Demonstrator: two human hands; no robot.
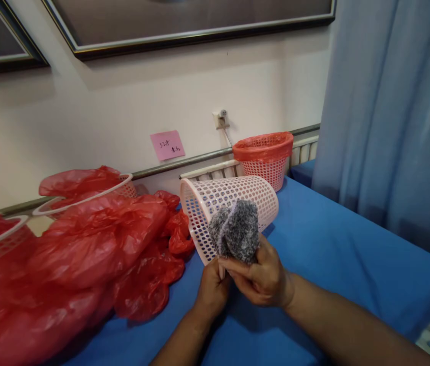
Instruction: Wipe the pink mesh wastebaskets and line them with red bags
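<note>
A pale pink perforated plastic wastebasket (234, 193) is tipped on its side over the blue-covered table, its mouth toward the left. My left hand (213, 287) is closed on the basket's rim at its lower edge. In my right hand (266, 277) is a bunched grey speckled cloth (240, 231), gripped between the fingers and held against or just in front of the basket's side wall. Part of the rim is hidden behind the cloth and my hands.
Crumpled red plastic bags (96, 244) heap up on the left. Behind them stand bag-lined baskets (123, 188). Another basket with a red liner (264, 168) stands at the back right, near the wall pipe (192, 162). A blue curtain (382, 117) hangs at the right.
</note>
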